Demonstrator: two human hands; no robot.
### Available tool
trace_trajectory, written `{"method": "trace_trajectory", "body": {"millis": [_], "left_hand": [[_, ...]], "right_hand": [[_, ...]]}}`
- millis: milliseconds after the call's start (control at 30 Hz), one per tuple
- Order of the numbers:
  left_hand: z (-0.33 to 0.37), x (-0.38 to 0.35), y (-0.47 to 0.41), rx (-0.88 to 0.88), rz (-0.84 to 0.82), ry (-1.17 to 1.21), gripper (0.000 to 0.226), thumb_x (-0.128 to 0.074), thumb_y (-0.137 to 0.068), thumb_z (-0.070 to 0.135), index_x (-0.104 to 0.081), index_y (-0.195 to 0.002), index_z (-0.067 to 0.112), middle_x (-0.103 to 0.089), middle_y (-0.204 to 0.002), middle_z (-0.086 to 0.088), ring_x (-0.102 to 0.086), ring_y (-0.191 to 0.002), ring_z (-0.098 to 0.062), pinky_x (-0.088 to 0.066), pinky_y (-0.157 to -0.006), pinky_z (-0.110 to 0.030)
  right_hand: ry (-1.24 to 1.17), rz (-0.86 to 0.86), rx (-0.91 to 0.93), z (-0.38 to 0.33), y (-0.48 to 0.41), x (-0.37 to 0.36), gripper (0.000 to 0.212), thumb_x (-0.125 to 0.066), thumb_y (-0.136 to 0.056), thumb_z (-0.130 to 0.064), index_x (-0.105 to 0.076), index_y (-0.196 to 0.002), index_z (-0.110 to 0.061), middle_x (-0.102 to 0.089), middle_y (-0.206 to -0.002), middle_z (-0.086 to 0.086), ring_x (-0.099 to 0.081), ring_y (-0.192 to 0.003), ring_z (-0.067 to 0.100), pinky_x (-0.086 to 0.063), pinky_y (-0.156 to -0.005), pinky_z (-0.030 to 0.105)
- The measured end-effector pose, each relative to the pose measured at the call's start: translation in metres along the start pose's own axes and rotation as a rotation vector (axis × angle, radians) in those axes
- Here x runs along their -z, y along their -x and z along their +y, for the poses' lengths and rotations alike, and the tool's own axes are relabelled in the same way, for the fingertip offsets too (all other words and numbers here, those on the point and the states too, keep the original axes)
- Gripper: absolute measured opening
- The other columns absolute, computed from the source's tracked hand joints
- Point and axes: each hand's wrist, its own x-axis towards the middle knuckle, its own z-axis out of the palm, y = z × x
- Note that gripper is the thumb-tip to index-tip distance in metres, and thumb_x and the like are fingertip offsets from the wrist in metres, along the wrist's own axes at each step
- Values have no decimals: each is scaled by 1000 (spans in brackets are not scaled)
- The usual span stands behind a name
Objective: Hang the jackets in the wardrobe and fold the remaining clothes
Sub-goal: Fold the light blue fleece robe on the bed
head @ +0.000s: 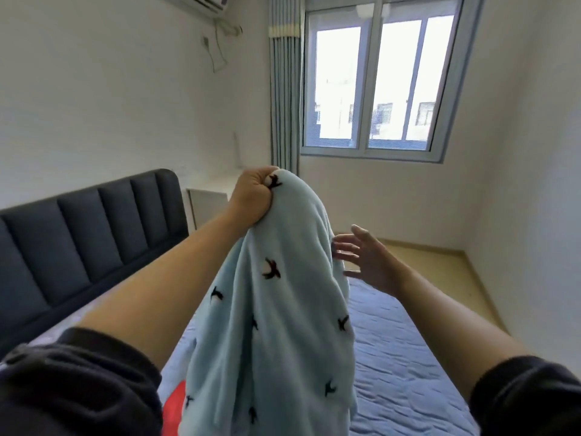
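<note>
Garment (276, 325), pale blue fleece with small black bird-shaped marks, hangs in the air at frame centre, bunched at its top and draping down past the bottom edge. Kind of garment can't be told, it's all folds. Left hand (253, 195) is fisted tight around the top bunch, knuckles up, arm stretched forward, holding the whole piece above the bed (408, 357). Right hand (366, 262) is spread wide, fingers splayed, palm turned toward the cloth; fingertips sit right at the garment's right edge, contact unclear, nothing gripped. Both forearms are bare with dark sleeves (78, 382) pushed up near the elbows. Red item (174, 410) peeks out low left of the hanging cloth, mostly hidden. Bed has a blue quilted cover, with a dark padded headboard (85, 228) on the left. White nightstand (206, 206) sits past the headboard's end. Striped grey curtain (284, 89) hangs bunched left of the window (374, 86). Air conditioner (201, 3) is mounted top left, cord dangling on the wall. Wood floor (440, 265) shows at right.
</note>
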Motion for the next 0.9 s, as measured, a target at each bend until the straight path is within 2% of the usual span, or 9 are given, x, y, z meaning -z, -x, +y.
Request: {"method": "trace_trajectory", "body": {"millis": [100,167,267,400,500,667,733,833,900], "left_hand": [[9,-18,-4,-57,-176,-79,21,-28,-60,7,-47,-52,12,-45,-55,8,-42,-58,-10,-35,-55,-19],[14,-27,-11,-103,-212,-126,22,-30,-63,9,-49,-59,0,-44,-61,-2,-42,-64,-13,-33,-56,-18],[13,-28,-22,-171,-205,-228,26,-35,-71,0,-58,-65,12,-52,-65,-1,-48,-69,-16,-37,-62,-21],[-14,-16,-15,-216,-203,-476,33,-42,-68,-17,-65,-73,6,-55,-68,-1,-52,-73,-21,-34,-60,-23],[-44,-12,7,-245,-282,-664,24,-50,-68,-11,-62,-76,7,-55,-76,-1,-53,-76,-25,-39,-66,-31],[-80,-29,52,-170,-380,-786,19,-54,-73,4,-48,-79,21,-52,-84,2,-52,-81,-23,-34,-71,-33],[-89,-38,58,-34,-566,-827,17,-56,-74,8,-49,-80,22,-55,-87,1,-54,-85,-23,-38,-71,-33],[-91,-50,60,139,-1040,-803,20,-64,-76,9,-50,-82,22,-53,-89,3,-52,-84,-16,-41,-68,-28],[-91,-58,62,329,-1323,-662,20,-70,-80,11,-54,-87,20,-56,-87,6,-56,-81,-14,-50,-77,-31]], "right_hand": [[336,41,6,-1,18,13,80,-78,-64,-55,-42,-133,-37,-49,-134,-15,-47,-122,9,-39,-92,30],[487,-58,-77,3,27,14,64,-79,-62,-43,-55,-121,-37,-63,-120,-15,-59,-112,6,-49,-88,26],[598,106,-42,4,37,15,17,-69,-73,-21,-70,-90,-27,-71,-94,-4,-66,-93,12,-54,-86,32],[583,443,140,-5,52,24,19,-64,-74,-13,-68,-93,-17,-69,-94,4,-61,-87,18,-50,-80,36],[659,624,217,-11,61,29,20,-63,-75,-1,-65,-95,1,-65,-87,14,-54,-81,17,-44,-70,32],[703,763,291,-6,73,26,9,-58,-80,-1,-56,-79,7,-49,-70,9,-40,-67,14,-32,-54,26],[676,794,330,0,75,22,11,-54,-80,0,-49,-72,4,-42,-68,8,-35,-66,14,-27,-55,29],[623,835,384,9,73,17,18,-49,-80,4,-42,-69,-8,-35,-66,6,-30,-64,13,-25,-55,29],[570,840,401,13,71,16,21,-46,-80,6,-40,-69,-11,-33,-65,3,-28,-62,12,-24,-53,25]]}}
